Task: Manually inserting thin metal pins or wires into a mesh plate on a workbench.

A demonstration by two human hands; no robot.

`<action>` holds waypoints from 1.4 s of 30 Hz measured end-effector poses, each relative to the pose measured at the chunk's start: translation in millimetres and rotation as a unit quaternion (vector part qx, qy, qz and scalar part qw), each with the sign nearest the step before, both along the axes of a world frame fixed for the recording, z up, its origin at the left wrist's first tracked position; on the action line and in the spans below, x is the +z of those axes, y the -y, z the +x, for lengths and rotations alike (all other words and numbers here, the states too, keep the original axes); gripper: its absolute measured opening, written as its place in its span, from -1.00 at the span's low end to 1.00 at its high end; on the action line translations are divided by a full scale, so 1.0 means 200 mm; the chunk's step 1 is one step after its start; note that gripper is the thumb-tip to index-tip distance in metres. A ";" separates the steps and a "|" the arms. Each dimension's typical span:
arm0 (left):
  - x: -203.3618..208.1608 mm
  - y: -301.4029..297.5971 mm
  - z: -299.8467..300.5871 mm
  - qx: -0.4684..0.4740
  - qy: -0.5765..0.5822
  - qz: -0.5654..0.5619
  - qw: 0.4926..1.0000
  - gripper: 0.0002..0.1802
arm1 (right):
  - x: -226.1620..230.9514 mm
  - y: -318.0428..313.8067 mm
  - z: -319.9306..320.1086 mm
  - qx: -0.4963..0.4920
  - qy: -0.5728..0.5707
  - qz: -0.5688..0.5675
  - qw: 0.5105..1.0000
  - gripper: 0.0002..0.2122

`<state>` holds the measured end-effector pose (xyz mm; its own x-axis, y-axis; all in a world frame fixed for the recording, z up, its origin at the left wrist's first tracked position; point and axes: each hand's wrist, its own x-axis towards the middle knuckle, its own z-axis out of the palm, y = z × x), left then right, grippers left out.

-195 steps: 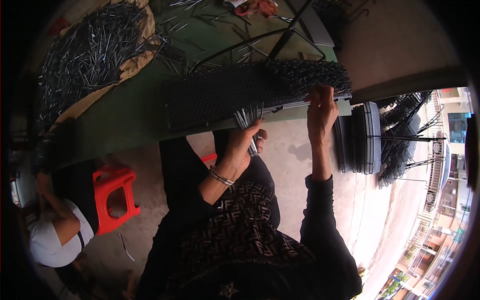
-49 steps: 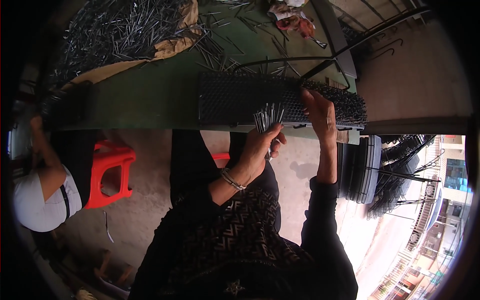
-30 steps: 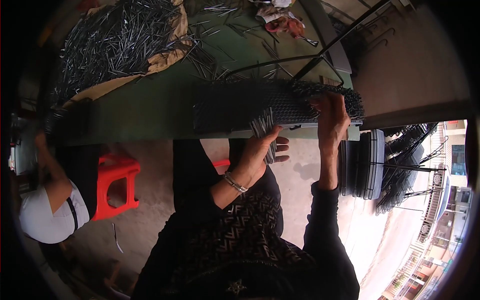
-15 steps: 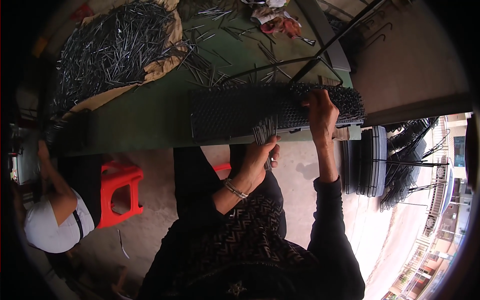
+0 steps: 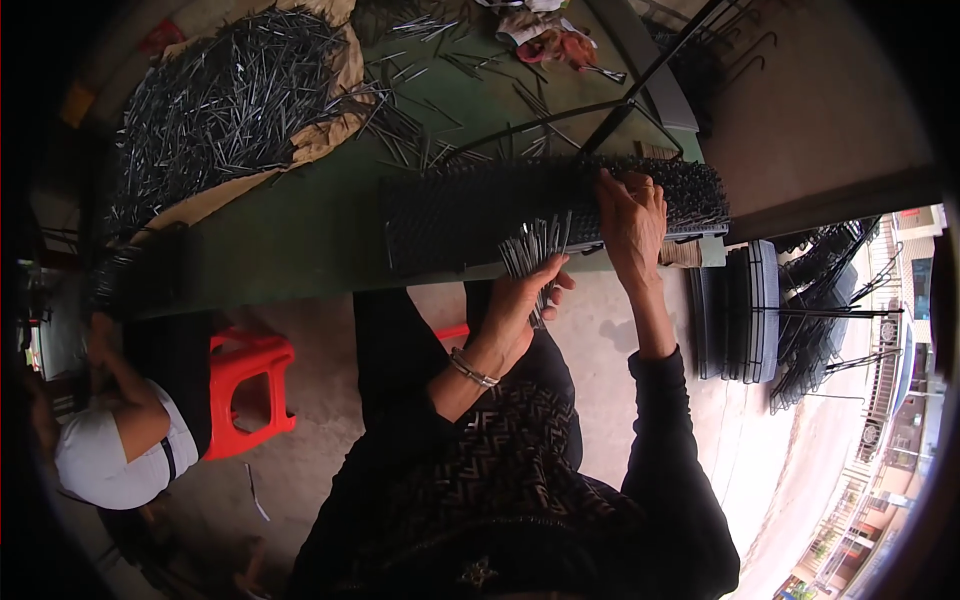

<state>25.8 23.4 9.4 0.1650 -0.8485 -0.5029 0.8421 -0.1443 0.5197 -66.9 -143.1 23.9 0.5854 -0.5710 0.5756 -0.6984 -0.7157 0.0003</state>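
Observation:
A fanned bundle of thin dark metal rods [image 5: 535, 245] is gripped in my left hand [image 5: 520, 305], just in front of the long black perforated rack [image 5: 440, 225] at the table edge. My right hand [image 5: 635, 225] reaches over the right half of that rack, fingertips pinched together close to its top. Whatever lies between those fingertips is too small or too hidden to name. Many short dark rods [image 5: 695, 195] stick up from the rack's right part, while its left part shows a pattern of holes.
A big heap of loose rods [image 5: 230, 110] lies on brown paper [image 5: 325, 140] at the far left of the green table [image 5: 260, 240]. A black metal frame [image 5: 610, 125] slants behind the rack. Left stands a red stool [image 5: 250, 390] beside another person [image 5: 120, 440]; right, stacked black racks [image 5: 750, 310].
My right hand has shifted slightly left and up along the rack. The rods in my left hand are fanned out wider, and that hand has tilted a little.

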 end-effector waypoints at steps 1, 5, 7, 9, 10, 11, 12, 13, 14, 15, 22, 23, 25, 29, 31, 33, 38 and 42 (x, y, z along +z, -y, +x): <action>0.00 0.00 0.00 -0.006 0.010 -0.003 1.000 -0.71 | 0.01 -0.03 0.00 0.036 0.080 0.093 0.992 -0.80; 0.01 -0.01 0.00 -0.025 0.039 -0.008 0.999 -0.73 | 0.13 -0.14 -0.08 0.126 0.165 0.469 0.858 -0.77; 0.03 -0.01 -0.01 -0.041 0.045 -0.010 0.998 -0.74 | 0.12 -0.16 -0.09 0.168 0.184 0.601 0.760 -0.84; 0.04 -0.01 -0.01 -0.053 0.052 -0.011 0.997 -0.74 | 0.16 -0.15 -0.11 0.171 0.180 0.624 0.740 -0.87; 0.04 -0.01 0.00 -0.073 0.045 -0.015 0.996 -0.74 | 0.18 -0.15 -0.12 0.174 0.175 0.648 0.720 -0.87; 0.03 -0.01 0.00 -0.092 0.038 -0.018 0.995 -0.74 | 0.16 -0.13 -0.13 0.171 0.150 0.651 0.724 -0.88; 0.02 -0.02 -0.01 -0.092 0.038 -0.017 0.995 -0.74 | 0.17 -0.13 -0.14 0.171 0.150 0.651 0.724 -0.88; 0.02 -0.02 -0.02 -0.083 0.042 -0.030 0.995 -0.73 | 0.18 -0.13 -0.14 0.170 0.131 0.647 0.732 -0.88; 0.02 -0.02 -0.02 -0.075 0.047 -0.044 0.995 -0.72 | 0.19 -0.13 -0.14 0.168 0.111 0.642 0.740 -0.88; 0.01 -0.03 -0.03 -0.074 0.047 -0.043 0.995 -0.72 | 0.18 -0.13 -0.14 0.169 0.111 0.643 0.739 -0.88; 0.08 -0.03 -0.01 -0.098 0.125 -0.025 0.987 -0.67 | 0.16 -0.14 -0.15 0.170 0.225 0.656 0.700 -0.88; 0.08 -0.03 -0.01 -0.102 0.147 -0.020 0.984 -0.68 | 0.16 -0.15 -0.14 0.175 0.252 0.661 0.685 -0.86; 0.08 -0.03 -0.01 -0.096 0.148 -0.020 0.984 -0.69 | 0.18 -0.15 -0.15 0.170 0.250 0.672 0.676 -0.87; 0.05 -0.02 0.00 -0.093 0.145 -0.007 0.985 -0.72 | 0.17 -0.15 -0.15 0.139 0.259 0.684 0.668 -0.87; 0.05 -0.01 0.00 -0.085 0.155 -0.015 0.984 -0.73 | 0.17 -0.15 -0.16 0.141 0.259 0.684 0.668 -0.87; 0.08 -0.01 0.01 -0.077 0.165 -0.023 0.983 -0.74 | 0.17 -0.15 -0.17 0.142 0.259 0.683 0.668 -0.86; 0.10 -0.01 0.01 -0.106 0.156 -0.013 0.982 -0.73 | 0.21 -0.14 -0.17 0.125 0.228 0.683 0.683 -0.86; 0.11 -0.01 0.01 -0.107 0.151 -0.004 0.983 -0.73 | 0.22 -0.14 -0.16 0.133 0.220 0.686 0.680 -0.87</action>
<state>28.2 25.2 30.5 0.1232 -0.8833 -0.4524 0.6007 -0.2965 0.7425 -99.1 -115.2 68.1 0.7170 -0.6544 -0.2403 -0.2609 0.0677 -0.9630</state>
